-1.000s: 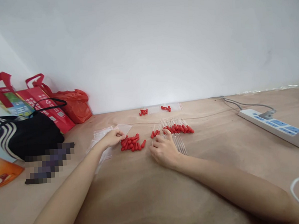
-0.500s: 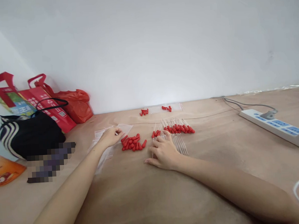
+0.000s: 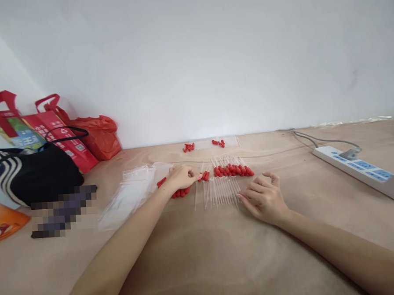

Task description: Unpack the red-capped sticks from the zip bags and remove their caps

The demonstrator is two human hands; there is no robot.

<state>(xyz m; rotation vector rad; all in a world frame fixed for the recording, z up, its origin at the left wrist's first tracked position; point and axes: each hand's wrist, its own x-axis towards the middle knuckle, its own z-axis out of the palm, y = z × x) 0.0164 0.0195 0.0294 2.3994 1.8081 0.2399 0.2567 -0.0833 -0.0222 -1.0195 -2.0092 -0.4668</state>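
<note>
Near the middle of the table, my left hand point(image 3: 182, 177) reaches over a pile of loose red rubber bulbs point(image 3: 181, 193) and partly hides it. Its fingers are closed together, their tips beside a few red-bulbed droppers point(image 3: 205, 176); whatever they pinch is hidden. Right of these lies a row of droppers with red bulbs point(image 3: 233, 170), their clear stems pointing to the wall. Clear thin tubes point(image 3: 221, 192) without bulbs lie side by side in front. At their right end rests my right hand point(image 3: 264, 197), open with fingers loosely bent, holding nothing visible.
Clear plastic bags point(image 3: 130, 195) lie left of the bulb pile. By the wall are another bag point(image 3: 201, 143) and small red bulbs point(image 3: 218, 143). A power strip point(image 3: 360, 169) sits at right; a black bag point(image 3: 46, 175) and red shopping bags point(image 3: 62, 132) stand at left.
My left hand has moved right, from beside the plastic bags to the droppers. My right hand has shifted right, off the clear tubes, uncovering them.
</note>
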